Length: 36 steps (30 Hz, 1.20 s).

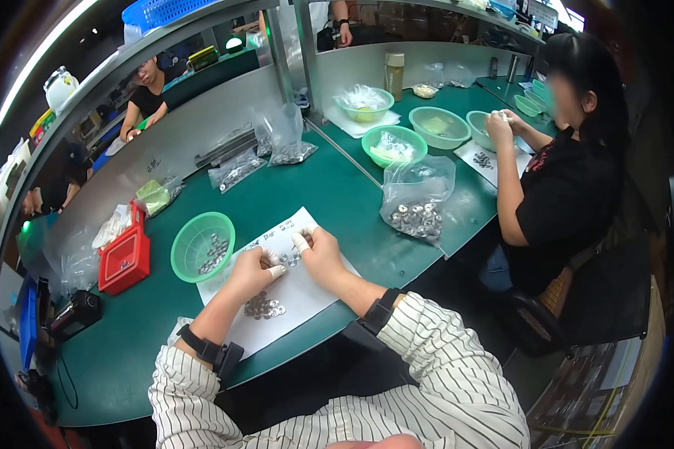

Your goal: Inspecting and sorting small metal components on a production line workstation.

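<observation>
White paper (307, 290) askew on the green surface (138, 329), bearing a heap of small metal rings (262, 305) toward its near end and a few loose rings (289, 259) between the hands. Left hand (251, 273) and right hand (322, 254) near but apart, both low over the paper, fingers bent inward, some tips in white finger cots (276, 272). Cannot tell whether either pinches a ring.

Risks, as judged:
- Heap close beside left wrist: liable to scatter, or mix with the loose few, if brushed.
- Black wrist module (231, 359) near paper's front edge: liable to catch and drag paper, rings and all.
- Small pieces under covered fingertips: apt to slip, possibly to be miscounted.

Containers:
- Light-green plastic basket (191, 232), just beside paper's left edge: cluster of rings lying to its right side.
- Red plastic box (125, 275), farther left: some small items, too small to identify.
- Clear plastic bag (427, 176), right of hands: many rings packed at the bottom; cannot tell whether sealed.
- Green bowl (395, 161) beyond: crumpled clear plastic, contents unclear.
</observation>
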Each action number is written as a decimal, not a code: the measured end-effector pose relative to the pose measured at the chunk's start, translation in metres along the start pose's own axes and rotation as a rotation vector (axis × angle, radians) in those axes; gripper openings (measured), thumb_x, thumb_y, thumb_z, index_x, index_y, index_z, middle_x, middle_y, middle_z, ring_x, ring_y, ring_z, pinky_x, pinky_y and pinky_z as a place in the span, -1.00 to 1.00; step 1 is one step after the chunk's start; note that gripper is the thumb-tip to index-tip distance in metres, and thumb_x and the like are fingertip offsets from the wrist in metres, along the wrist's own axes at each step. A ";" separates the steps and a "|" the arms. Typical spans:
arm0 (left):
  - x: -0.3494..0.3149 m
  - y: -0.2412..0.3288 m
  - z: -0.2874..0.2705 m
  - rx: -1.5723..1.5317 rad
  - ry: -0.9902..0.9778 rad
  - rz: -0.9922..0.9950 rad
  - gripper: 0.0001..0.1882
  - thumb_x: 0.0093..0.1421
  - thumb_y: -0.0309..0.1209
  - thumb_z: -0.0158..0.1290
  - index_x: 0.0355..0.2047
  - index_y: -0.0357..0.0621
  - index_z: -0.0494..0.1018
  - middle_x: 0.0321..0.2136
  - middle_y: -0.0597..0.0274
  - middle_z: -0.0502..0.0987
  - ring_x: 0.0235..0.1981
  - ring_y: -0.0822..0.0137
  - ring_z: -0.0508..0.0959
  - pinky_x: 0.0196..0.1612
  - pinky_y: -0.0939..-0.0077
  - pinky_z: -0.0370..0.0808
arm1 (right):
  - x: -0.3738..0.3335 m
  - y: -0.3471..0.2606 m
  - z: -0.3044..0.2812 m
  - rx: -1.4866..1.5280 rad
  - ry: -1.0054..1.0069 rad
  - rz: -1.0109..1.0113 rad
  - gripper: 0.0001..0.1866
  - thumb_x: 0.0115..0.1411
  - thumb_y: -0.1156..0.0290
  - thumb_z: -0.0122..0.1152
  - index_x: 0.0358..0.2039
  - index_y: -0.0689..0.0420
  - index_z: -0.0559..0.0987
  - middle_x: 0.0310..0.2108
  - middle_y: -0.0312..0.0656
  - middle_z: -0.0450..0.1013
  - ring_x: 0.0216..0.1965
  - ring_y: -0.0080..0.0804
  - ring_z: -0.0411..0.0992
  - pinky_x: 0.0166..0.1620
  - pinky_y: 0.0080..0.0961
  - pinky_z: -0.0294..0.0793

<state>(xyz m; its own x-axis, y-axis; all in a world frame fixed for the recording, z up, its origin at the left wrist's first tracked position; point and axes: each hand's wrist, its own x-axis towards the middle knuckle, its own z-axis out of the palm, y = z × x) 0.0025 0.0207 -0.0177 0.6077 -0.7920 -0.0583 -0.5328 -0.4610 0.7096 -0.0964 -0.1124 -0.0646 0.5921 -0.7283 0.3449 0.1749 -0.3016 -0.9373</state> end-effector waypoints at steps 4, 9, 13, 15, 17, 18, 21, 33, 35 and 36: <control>0.010 -0.011 0.004 -0.087 -0.003 0.043 -0.67 -0.12 -0.32 0.27 -0.38 -0.29 0.54 -0.58 0.19 0.53 -0.55 0.40 0.52 -0.45 0.51 0.45 | -0.002 0.002 0.000 -0.035 -0.017 -0.018 -0.84 0.17 0.43 0.17 -0.38 0.29 0.49 -0.53 -0.23 0.46 -0.51 -0.60 0.38 -0.45 -0.57 0.39; 0.022 0.003 -0.002 0.089 -0.101 0.070 -0.67 -0.12 -0.35 0.27 -0.35 -0.27 0.55 -0.58 0.18 0.54 -0.55 0.39 0.52 -0.44 0.51 0.45 | 0.006 0.025 0.001 -0.088 0.020 -0.046 -0.83 0.16 0.42 0.18 -0.38 0.29 0.50 -0.53 -0.23 0.47 -0.52 -0.58 0.38 -0.46 -0.57 0.39; 0.027 -0.002 -0.010 0.123 -0.153 0.138 -0.71 -0.14 -0.38 0.27 -0.39 -0.26 0.55 -0.55 0.16 0.54 -0.55 0.38 0.51 -0.42 0.49 0.44 | 0.005 0.010 0.003 -0.069 0.004 -0.027 -0.81 0.14 0.41 0.16 -0.46 0.30 0.50 -0.53 -0.06 0.48 -0.50 -0.30 0.47 -0.43 -0.39 0.42; 0.023 0.007 -0.010 0.102 -0.125 0.106 -0.72 -0.14 -0.38 0.28 -0.42 -0.27 0.55 -0.55 0.16 0.54 -0.55 0.37 0.52 -0.41 0.48 0.45 | 0.004 -0.006 -0.004 -0.044 -0.021 0.015 -0.82 0.14 0.41 0.15 -0.46 0.30 0.50 -0.53 -0.06 0.48 -0.50 -0.31 0.47 -0.43 -0.40 0.43; 0.020 0.006 -0.009 0.086 -0.093 0.095 -0.73 -0.15 -0.38 0.28 -0.44 -0.27 0.54 -0.54 0.15 0.54 -0.55 0.37 0.52 -0.41 0.46 0.45 | 0.004 -0.008 -0.006 -0.022 -0.034 0.042 -0.82 0.15 0.41 0.15 -0.45 0.30 0.50 -0.54 -0.07 0.48 -0.50 -0.32 0.48 -0.43 -0.41 0.43; 0.020 0.003 -0.007 0.015 -0.080 0.056 -0.74 -0.15 -0.38 0.28 -0.46 -0.28 0.53 -0.54 0.14 0.54 -0.55 0.36 0.52 -0.41 0.46 0.45 | 0.004 -0.007 -0.006 -0.017 -0.034 0.036 -0.82 0.15 0.42 0.15 -0.45 0.30 0.50 -0.53 -0.07 0.48 -0.49 -0.32 0.48 -0.42 -0.41 0.43; 0.021 -0.002 -0.004 -0.122 -0.045 -0.013 -0.74 -0.15 -0.39 0.28 -0.48 -0.28 0.52 -0.54 0.13 0.54 -0.55 0.35 0.52 -0.42 0.44 0.45 | 0.005 -0.007 -0.004 -0.002 -0.030 0.014 -0.82 0.15 0.42 0.15 -0.45 0.31 0.50 -0.52 -0.07 0.49 -0.48 -0.34 0.48 -0.42 -0.42 0.44; 0.017 0.025 0.005 0.070 -0.200 0.009 -0.70 -0.13 -0.35 0.28 -0.42 -0.27 0.52 -0.56 0.12 0.55 -0.55 0.33 0.55 -0.44 0.48 0.44 | 0.004 0.006 -0.001 -0.046 0.007 -0.079 -0.86 0.16 0.43 0.17 -0.42 0.25 0.48 -0.55 -0.25 0.46 -0.53 -0.60 0.37 -0.45 -0.59 0.38; 0.016 0.022 0.007 0.121 -0.149 0.097 -0.71 -0.13 -0.35 0.27 -0.42 -0.28 0.52 -0.58 0.13 0.54 -0.55 0.33 0.55 -0.44 0.48 0.44 | 0.004 0.006 -0.002 -0.053 0.012 -0.083 -0.86 0.16 0.44 0.17 -0.43 0.25 0.48 -0.55 -0.25 0.45 -0.53 -0.60 0.37 -0.45 -0.58 0.38; 0.015 0.021 0.007 0.147 -0.125 0.139 -0.71 -0.13 -0.35 0.27 -0.42 -0.28 0.52 -0.59 0.14 0.54 -0.55 0.33 0.55 -0.44 0.48 0.44 | 0.004 0.006 -0.002 -0.056 0.015 -0.083 -0.86 0.15 0.44 0.17 -0.43 0.25 0.48 -0.55 -0.25 0.45 -0.53 -0.59 0.38 -0.45 -0.58 0.38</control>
<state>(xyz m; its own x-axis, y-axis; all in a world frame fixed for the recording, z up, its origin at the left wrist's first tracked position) -0.0039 -0.0042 -0.0085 0.4497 -0.8912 -0.0602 -0.6920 -0.3902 0.6074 -0.0944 -0.1184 -0.0682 0.5658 -0.7083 0.4222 0.1781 -0.3950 -0.9013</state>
